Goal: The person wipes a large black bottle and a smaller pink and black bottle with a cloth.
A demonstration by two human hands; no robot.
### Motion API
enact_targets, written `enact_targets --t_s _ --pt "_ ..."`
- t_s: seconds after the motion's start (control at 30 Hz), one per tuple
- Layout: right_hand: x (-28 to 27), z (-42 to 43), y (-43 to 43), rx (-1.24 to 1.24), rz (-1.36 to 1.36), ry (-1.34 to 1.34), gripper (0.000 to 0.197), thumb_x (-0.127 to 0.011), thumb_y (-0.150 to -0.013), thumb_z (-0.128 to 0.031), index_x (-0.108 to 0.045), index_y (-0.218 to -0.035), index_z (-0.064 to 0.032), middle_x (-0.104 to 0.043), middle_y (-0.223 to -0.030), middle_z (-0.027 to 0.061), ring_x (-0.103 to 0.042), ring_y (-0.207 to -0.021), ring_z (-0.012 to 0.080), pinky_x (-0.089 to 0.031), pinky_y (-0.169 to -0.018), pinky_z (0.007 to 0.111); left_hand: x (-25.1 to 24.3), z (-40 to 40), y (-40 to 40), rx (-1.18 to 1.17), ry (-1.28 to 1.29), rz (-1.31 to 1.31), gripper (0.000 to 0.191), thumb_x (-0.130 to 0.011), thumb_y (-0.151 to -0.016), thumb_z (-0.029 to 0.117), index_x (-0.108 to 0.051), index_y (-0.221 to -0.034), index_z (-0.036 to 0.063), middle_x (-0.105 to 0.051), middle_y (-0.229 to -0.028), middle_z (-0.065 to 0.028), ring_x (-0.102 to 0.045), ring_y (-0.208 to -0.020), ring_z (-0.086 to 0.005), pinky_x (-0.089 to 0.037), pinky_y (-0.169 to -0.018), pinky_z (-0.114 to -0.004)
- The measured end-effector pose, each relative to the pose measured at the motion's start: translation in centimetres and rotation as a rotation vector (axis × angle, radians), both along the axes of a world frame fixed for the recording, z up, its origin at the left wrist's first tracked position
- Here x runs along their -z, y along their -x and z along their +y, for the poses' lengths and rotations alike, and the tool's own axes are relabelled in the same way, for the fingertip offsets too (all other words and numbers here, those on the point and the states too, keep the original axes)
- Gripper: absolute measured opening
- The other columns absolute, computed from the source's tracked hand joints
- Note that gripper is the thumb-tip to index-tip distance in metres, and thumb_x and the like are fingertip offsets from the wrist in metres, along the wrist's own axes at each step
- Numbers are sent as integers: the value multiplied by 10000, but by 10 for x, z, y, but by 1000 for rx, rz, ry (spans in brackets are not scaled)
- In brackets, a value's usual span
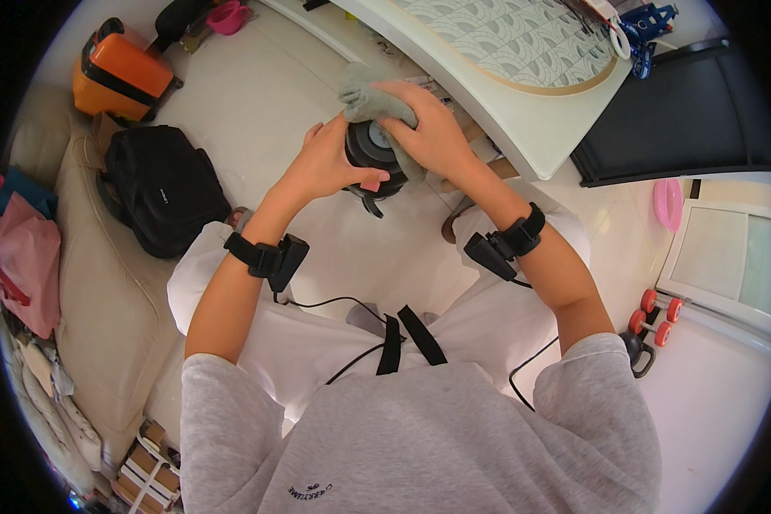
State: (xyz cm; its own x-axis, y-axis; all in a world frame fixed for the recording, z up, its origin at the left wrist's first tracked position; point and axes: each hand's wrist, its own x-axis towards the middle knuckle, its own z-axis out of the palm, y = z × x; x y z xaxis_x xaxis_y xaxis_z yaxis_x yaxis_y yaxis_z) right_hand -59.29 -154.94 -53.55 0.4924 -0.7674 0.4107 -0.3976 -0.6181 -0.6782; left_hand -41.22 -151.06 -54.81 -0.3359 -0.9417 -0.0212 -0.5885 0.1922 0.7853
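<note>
My left hand [324, 160] grips a black round object [367, 146] from its left side, the thumb across its near part. A grey disc is set in its upward face, and a small curved black tab juts out at the near end. Its exact kind I cannot tell. My right hand [427, 128] holds a grey-green cloth [363, 96] against the object's far and right sides. Cloth and fingers hide part of its surface. Both hands are held above the tiled floor, in front of my knees.
To the right of my hands is a white table [527, 135]; items on a shelf show beneath it. A black bag [164, 189] leans on the beige sofa [106, 302] at left. Farther off stands an orange suitcase [128, 70]. Red dumbbells [655, 318] lie at right. Cables hang from my wrist devices.
</note>
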Motion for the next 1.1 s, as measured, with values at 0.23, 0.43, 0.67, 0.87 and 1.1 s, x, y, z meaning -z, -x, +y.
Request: enact_targets --t_s 0.23,0.43,0.67,0.87,1.1 --pt "0 6 10 -129 195 196 444 -600 -652 -109 -567 -1091 -169 -517 -1170 78 -408 -1145 301 -317 -929 439 13 -2 -4 110 -44 91 694 -794 -517 272 -518 -1130 99 -543 -1117 -92 -482 -1058 -276 -258 -971 -395" --pt "-9 22 15 -269 181 159 564 -567 -590 37 -564 -1108 -185 -489 -1233 42 -352 -1222 277 -271 -1002 442 28 -7 -14 134 148 -6 877 -803 -526 236 -376 -1279 95 -477 -1237 -97 -465 -1119 -269 -330 -946 -334" --pt "2 21 38 50 -270 -592 414 -563 -804 -123 -467 -1204 -79 -507 -1189 101 -494 -1071 191 -365 -907 285 -8 -4 0 14 -171 156 965 -782 -586 278 -238 -1325 -22 -414 -1272 -197 -439 -1155 -277 -336 -961 -324" --pt "21 22 16 -18 -533 -591 371 -544 -847 -179 -464 -1178 -33 -525 -1113 40 -469 -1018 123 -358 -890 264 -11 -4 6 11 -309 338 966 -765 -639 291 -172 -1345 3 -366 -1292 -204 -360 -1205 -265 -262 -1008 -329" --pt "30 21 18 23 -593 -750 357 -539 -858 -201 -466 -1163 -30 -526 -1092 36 -464 -1004 114 -354 -888 256 -9 -4 7 7 -303 425 900 -771 -627 218 -228 -1305 -16 -444 -1217 -165 -464 -1086 -223 -427 -864 -317"
